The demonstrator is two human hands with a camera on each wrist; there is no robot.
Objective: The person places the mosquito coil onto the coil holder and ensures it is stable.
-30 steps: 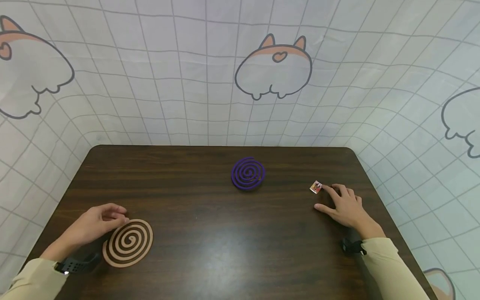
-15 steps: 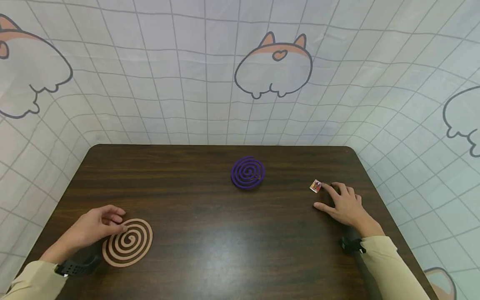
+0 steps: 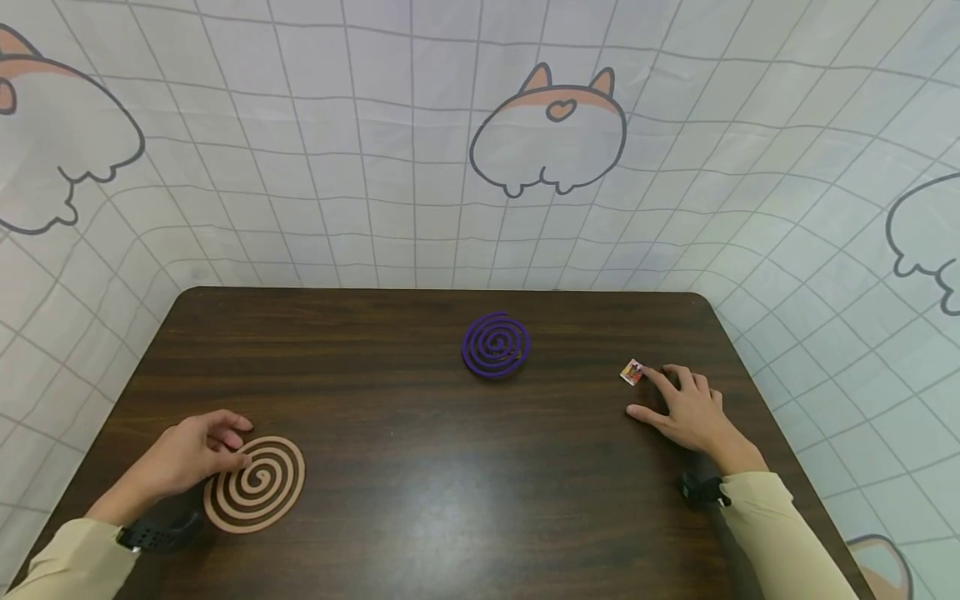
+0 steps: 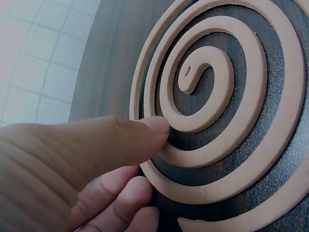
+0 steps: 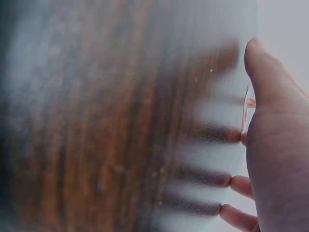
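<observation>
Flanking the purple coil [image 3: 496,346] on its near side, one well to the left and one well to the right, are two sleeves [image 3: 84,554] of pale yellow, softly creased fabric, each meeting a black wrist device [image 3: 702,490]. Nearer than the purple coil and well to its left, a tan spiral [image 4: 223,76] lies flat on the table [image 3: 352,383]: one continuous smooth, matt band with squared, slightly rough sides and a rounded inner end bearing a short slit. The left hand [image 3: 178,454] is at this spiral's left side, relaxed rather than clasped, its fingers loosely bent and its thumb apart from them; the thumb tip lies over the rings, the fingertips just beside the outer edge, and whether the thumb presses on the band I cannot tell.

Right of the purple coil and slightly nearer, the right hand [image 3: 699,414] is spread, its fingers arched and fingertips down on the table. A small, four-sided card [image 3: 632,372] with a pale border and reddish print lies between that hand and the purple coil, the index fingertip touching its right corner, the thumb wide of it.

The purple coil is a round, thinner-banded spiral. Around it the table shows dark brown wood grain. Beyond the purple coil rises a rippled white cloth [image 3: 375,183] with grey grid lines and rounded cartoon animals [image 3: 551,146].
</observation>
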